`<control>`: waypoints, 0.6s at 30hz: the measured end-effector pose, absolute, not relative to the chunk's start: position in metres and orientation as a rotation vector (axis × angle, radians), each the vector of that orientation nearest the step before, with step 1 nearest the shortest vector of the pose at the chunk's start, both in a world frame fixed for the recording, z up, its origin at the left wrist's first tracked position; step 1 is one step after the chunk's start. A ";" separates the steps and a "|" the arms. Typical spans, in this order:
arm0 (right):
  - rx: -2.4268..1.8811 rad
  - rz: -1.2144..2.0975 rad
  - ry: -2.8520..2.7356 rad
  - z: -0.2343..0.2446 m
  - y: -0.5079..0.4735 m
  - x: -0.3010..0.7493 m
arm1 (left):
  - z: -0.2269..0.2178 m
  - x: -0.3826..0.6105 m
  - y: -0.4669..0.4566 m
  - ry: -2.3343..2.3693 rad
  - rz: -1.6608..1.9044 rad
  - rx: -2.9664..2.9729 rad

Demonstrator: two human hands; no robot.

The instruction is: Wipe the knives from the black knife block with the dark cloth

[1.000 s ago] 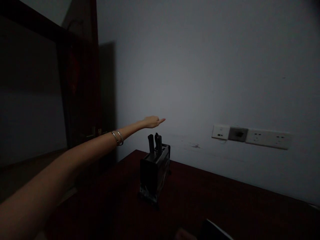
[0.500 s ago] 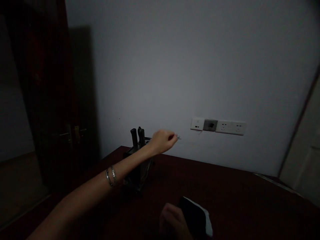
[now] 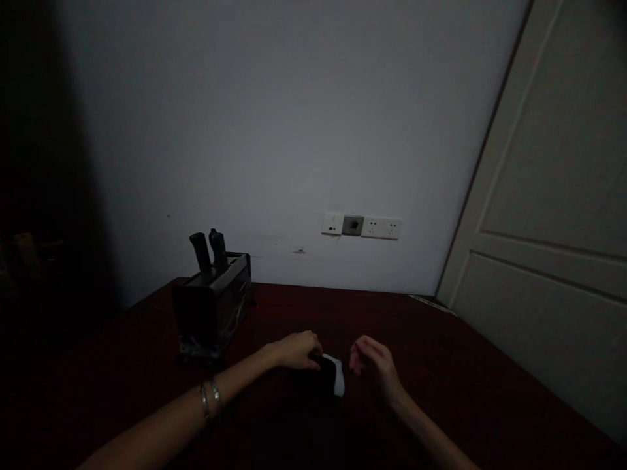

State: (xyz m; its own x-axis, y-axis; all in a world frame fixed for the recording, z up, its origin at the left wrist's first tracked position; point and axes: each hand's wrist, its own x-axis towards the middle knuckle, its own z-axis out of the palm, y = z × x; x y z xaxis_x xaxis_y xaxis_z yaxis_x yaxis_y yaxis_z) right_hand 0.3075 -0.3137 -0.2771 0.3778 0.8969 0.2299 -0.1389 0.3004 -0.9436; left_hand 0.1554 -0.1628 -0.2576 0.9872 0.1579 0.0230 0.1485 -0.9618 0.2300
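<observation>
Dark white-edged object point(image 3: 333, 380) lies on the surface point(image 3: 441, 365); our left grip point(image 3: 296, 349) curls closed over its 9 o'clock end. Right grip point(image 3: 375, 365) hovers half-open, empty, at 3 o'clock. Grasp underway, we judge; lifting needs firmer closure.

We look into a dim room of a home, a kitchen or dining corner by its fittings. A dark wooden table point(image 3: 465, 365) stands against a plain pale wall point(image 3: 294, 130). A knife block point(image 3: 213, 307) with two black handles sits on it, a socket strip point(image 3: 362, 226) runs above, and a panelled door point(image 3: 553, 228) stands at right.
</observation>
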 end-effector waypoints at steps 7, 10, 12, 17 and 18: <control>-1.082 0.836 -0.886 -0.287 -0.326 0.315 | -0.269 0.158 -0.163 0.300 0.082 2.859; -1.114 0.807 -0.911 -0.291 -0.328 0.318 | -0.274 0.156 -0.161 0.314 0.153 2.778; -1.133 0.779 -0.925 -0.294 -0.330 0.320 | -0.276 0.153 -0.160 0.327 0.234 2.695; -1.183 0.790 -0.920 -0.298 -0.332 0.321 | -0.268 0.148 -0.159 0.415 0.418 2.412; -1.195 0.810 -0.910 -0.299 -0.332 0.320 | -0.265 0.147 -0.158 0.435 0.447 2.346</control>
State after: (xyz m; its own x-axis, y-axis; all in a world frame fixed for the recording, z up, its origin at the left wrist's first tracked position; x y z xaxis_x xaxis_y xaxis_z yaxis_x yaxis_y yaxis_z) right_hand 0.3201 -0.3315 -0.2985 0.4216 0.8941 0.1510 -0.0466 0.1876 -0.9811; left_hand 0.1467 -0.1581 -0.2653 0.8840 0.4249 0.1952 0.1836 -0.6993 0.6909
